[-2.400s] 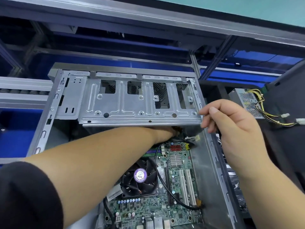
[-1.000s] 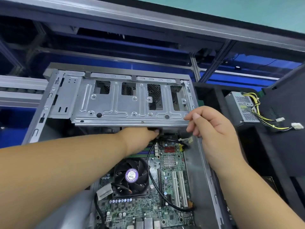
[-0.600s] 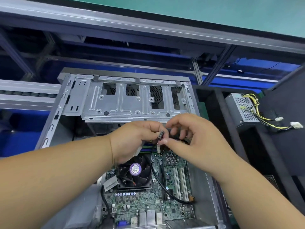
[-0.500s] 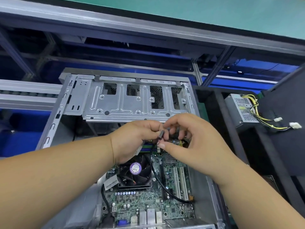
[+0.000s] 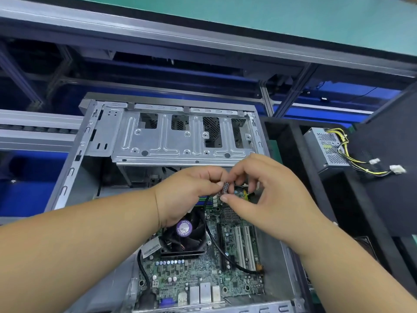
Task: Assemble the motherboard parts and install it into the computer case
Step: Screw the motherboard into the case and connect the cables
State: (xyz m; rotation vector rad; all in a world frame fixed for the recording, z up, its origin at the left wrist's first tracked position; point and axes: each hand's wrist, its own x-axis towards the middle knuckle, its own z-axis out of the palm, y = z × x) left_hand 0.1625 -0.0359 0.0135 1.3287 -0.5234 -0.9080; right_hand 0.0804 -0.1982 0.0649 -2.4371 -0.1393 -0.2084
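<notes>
Grey sheet metal frames the scene: the computer case lies open with its drive cage at the far end and the motherboard already seated on the floor of the case, fan in the middle of it.

On the left, the left hand has come out from under the drive cage, where it was reaching a couple of seconds ago, and now sits above the board with its fingers curled, thumb and forefinger pinching one side of a small dark connector. A black cable loops across the board below it; whether this cable feeds the connector I cannot tell.

To the right, the right hand has left the right wall of the case, where it rested earlier, and meets the left hand over the far part of the board. Its thumb and fingers are curled and pinch the other side of the same connector, which is held in the air, not yet touching the board.

That likely means a front-panel lead has been fished out and is being turned the right way round before plugging in. The board being in place, cabling looks like the stage reached.

Far right, a power supply with yellow and black wires sits outside the case, not yet installed.
</notes>
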